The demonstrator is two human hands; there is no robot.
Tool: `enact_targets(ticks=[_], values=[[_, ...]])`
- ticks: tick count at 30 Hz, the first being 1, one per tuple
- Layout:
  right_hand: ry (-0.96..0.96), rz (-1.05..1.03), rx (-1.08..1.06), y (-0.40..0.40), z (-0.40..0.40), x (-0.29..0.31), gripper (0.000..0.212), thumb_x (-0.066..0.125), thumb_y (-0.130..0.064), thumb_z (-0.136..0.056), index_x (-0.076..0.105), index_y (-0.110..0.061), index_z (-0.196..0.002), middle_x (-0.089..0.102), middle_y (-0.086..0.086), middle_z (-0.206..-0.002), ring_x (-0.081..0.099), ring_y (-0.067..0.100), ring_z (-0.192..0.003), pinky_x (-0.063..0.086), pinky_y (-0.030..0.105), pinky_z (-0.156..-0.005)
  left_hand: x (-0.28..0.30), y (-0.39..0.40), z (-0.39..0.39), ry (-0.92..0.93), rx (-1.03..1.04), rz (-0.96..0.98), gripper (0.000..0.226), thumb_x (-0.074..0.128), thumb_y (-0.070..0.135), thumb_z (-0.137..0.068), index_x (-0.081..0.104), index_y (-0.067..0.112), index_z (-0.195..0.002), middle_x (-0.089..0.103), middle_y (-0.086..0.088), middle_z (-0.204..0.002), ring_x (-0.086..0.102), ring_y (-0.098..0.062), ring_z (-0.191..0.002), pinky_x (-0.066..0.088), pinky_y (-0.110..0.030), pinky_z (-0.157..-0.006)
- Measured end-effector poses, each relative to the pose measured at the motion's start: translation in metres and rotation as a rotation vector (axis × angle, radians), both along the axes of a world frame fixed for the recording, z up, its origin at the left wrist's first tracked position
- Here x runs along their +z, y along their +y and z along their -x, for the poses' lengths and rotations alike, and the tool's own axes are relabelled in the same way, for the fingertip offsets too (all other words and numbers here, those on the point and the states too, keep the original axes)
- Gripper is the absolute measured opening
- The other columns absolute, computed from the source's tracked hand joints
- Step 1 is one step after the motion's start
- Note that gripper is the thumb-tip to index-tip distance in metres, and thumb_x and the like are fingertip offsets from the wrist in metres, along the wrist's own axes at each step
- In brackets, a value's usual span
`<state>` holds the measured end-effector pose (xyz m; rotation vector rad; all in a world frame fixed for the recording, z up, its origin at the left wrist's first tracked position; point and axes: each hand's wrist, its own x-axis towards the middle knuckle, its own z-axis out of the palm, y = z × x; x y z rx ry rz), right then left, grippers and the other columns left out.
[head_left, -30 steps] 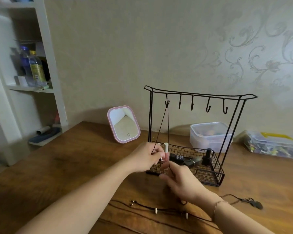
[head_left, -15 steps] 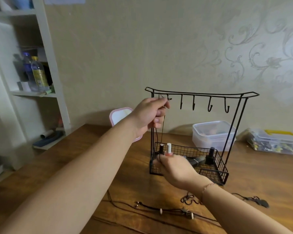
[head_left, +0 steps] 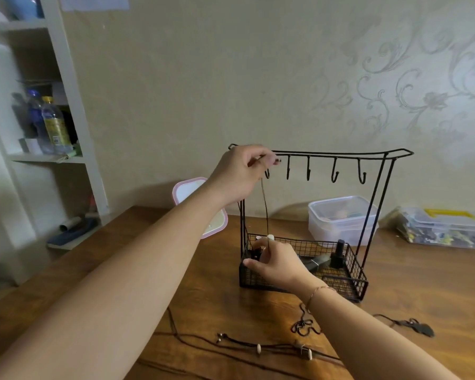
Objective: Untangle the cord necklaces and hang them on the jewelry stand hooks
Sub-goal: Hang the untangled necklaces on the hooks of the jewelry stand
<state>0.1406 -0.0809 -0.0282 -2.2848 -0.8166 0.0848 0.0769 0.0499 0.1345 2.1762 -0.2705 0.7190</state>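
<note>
A black wire jewelry stand with several hooks stands on the wooden table. My left hand pinches the top of a thin dark cord necklace at the stand's leftmost hook. The cord runs straight down to my right hand, which pinches its lower end in front of the stand's basket. More dark cord necklaces with pale beads lie tangled near the table's front. A knotted one and one with a dark pendant lie nearby.
A pink-framed mirror stands behind my left arm. A clear lidded tub and a clear box of small items sit at the back right. Small bottles stand in the basket. A white shelf with bottles is at the left.
My left hand rose from the basket to the top bar and now holds the cord at the leftmost hook. My right hand stayed low near the basket front, still holding the cord's lower end.
</note>
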Motion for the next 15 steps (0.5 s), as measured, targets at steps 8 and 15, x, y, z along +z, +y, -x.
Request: enact_targets(ticks=[8, 15], values=[[-0.221, -0.468, 0.018, -0.02, 0.009, 0.026, 0.041, 0.053, -0.064, -0.089, 0.066, -0.027, -0.101, 0.069, -0.012, -0.088, 0.064, 0.003, -0.082, 0.054, 0.024, -0.071, -0.01, -0.005, -0.014, -0.026, 0.027, 0.229, 0.022, 0.062, 0.02, -0.098, 0.075, 0.009, -0.112, 0.025, 0.019, -0.081, 0.052, -0.005, -0.042, 0.028, -0.011, -0.047], [-0.34, -0.559, -0.058, -0.035, 0.008, 0.034, 0.038, 0.046, -0.051, -0.098, 0.067, -0.021, -0.092, 0.067, -0.006, -0.073, 0.064, 0.014, -0.068, 0.055, 0.043, -0.06, -0.038, -0.009, -0.016, -0.04, -0.118, 0.531, 0.022, 0.052, 0.022, -0.104, 0.073, 0.026, -0.104, 0.045, -0.001, -0.064, 0.036, -0.012, -0.05, 0.036, -0.029, -0.046]])
